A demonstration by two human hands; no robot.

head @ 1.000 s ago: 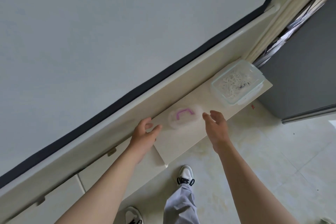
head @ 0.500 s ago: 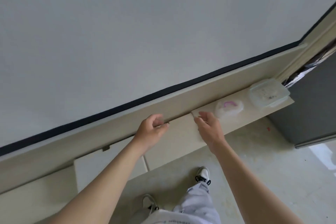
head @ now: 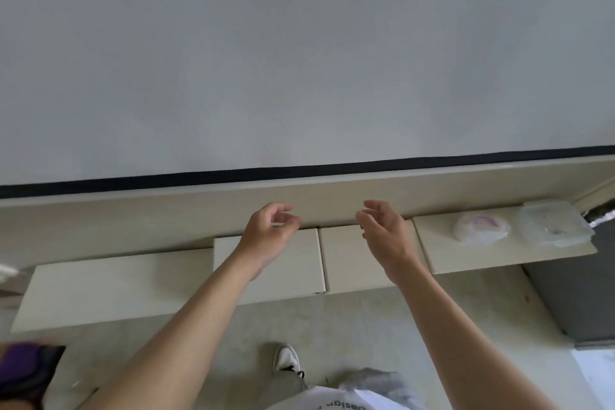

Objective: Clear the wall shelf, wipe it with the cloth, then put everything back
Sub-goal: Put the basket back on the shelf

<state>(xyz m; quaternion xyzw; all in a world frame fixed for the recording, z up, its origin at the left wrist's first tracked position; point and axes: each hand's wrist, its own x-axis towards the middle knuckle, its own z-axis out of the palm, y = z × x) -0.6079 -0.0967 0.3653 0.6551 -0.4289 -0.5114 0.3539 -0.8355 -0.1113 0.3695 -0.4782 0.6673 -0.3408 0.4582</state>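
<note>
A blurred purple object (head: 20, 366) sits at the lower left edge. The cream wall shelf (head: 116, 283) runs along under the wall. Above its middle panels the left hand (head: 268, 233) hovers, fingers loosely curled round nothing; beside it the right hand (head: 386, 233) is relaxed and empty. Farther right on the shelf stand a round translucent tub (head: 482, 228) and, just beside it, a clear lidded box (head: 554, 223)

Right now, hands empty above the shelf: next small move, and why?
Likely reach the right hand to the round translucent tub with the purple handle: it and the clear rectangular lidded plastic box sit on the right section of the cream wall shelf, and the left hand is empty too.
</note>
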